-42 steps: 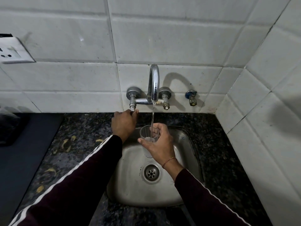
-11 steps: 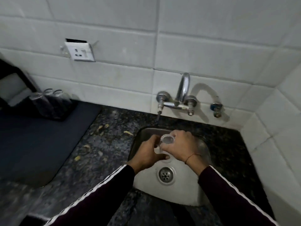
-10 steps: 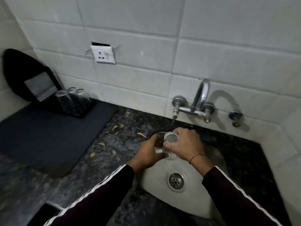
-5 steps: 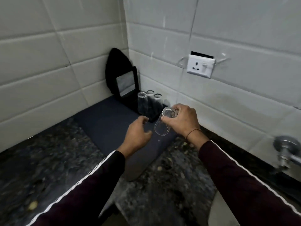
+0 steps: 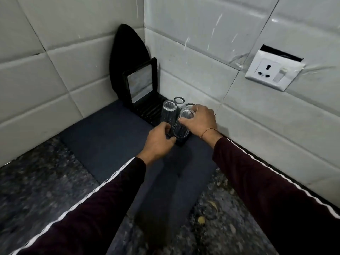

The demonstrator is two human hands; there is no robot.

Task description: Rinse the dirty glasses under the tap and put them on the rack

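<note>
A clear ribbed glass (image 5: 181, 126) stands upside down at the near end of the black rack (image 5: 150, 109), tilted slightly. My right hand (image 5: 200, 121) grips its upturned base from the right. My left hand (image 5: 158, 142) touches its lower rim with the fingertips. Three other upturned glasses stand right behind it: one on the left (image 5: 168, 113), one at the back (image 5: 179, 100) and one half hidden by my right hand (image 5: 189, 105).
The rack sits in the tiled corner on a dark blue mat (image 5: 114, 137). A small black-framed mirror (image 5: 140, 84) and a black board lean behind it. A white wall socket (image 5: 272, 72) is at the right. Speckled granite counter (image 5: 36, 181) surrounds the mat.
The view swung left from the sink to the corner. Both hands carried the glass from under the tap, turned it upside down and lowered it onto the rack beside the other glasses.
</note>
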